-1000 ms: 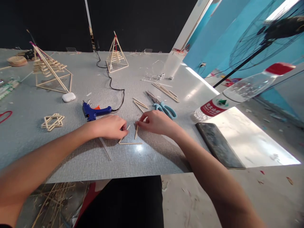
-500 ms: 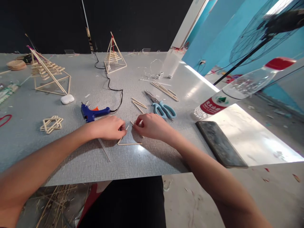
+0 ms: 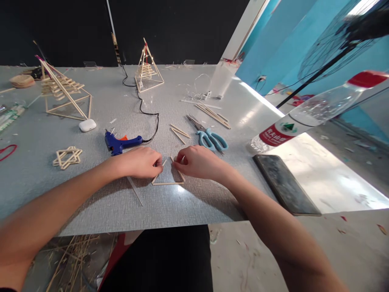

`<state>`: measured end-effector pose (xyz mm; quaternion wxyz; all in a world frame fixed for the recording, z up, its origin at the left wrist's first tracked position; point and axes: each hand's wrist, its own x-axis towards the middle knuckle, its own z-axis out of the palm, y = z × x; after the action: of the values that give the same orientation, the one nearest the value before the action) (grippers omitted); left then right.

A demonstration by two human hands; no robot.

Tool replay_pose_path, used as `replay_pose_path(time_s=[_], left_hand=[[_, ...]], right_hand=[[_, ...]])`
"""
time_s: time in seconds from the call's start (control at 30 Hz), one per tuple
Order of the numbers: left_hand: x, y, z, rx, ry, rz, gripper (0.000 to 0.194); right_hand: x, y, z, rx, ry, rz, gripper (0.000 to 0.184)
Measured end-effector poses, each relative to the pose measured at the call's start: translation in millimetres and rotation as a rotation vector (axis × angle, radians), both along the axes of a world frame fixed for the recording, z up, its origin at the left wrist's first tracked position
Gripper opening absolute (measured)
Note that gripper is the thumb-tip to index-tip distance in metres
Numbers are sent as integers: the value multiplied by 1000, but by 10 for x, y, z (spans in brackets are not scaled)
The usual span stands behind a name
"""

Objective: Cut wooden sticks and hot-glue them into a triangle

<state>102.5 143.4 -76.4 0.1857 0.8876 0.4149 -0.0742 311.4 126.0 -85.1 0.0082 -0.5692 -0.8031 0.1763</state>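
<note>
A red-capped bottle (image 3: 306,117) stands near a phone (image 3: 285,184)

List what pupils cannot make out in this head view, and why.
Head view: middle of the left wooden stick, hidden by the left hand.
Head view: middle of the right wooden stick, hidden by the right hand.
Head view: far end of the translucent rod, hidden by the left hand.
Head view: red loop, cut off by the left edge.
Head view: fan, cut off by right edge.
</note>
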Motion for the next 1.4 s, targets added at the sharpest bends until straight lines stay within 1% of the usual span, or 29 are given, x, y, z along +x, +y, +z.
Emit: replay_pose_path(time_s=[0.27, 0.6, 1.4], left_hand=[[-6, 5, -11, -18, -1, 11, 19], [-4, -2, -13, 16, 15, -6, 20], [-8, 7, -25, -1, -2, -2, 20]], right_hand=[[25, 15, -1, -40, 28, 32, 22], [21, 17, -22, -39, 58, 45, 20], [8, 0, -15, -30, 69, 50, 20]])
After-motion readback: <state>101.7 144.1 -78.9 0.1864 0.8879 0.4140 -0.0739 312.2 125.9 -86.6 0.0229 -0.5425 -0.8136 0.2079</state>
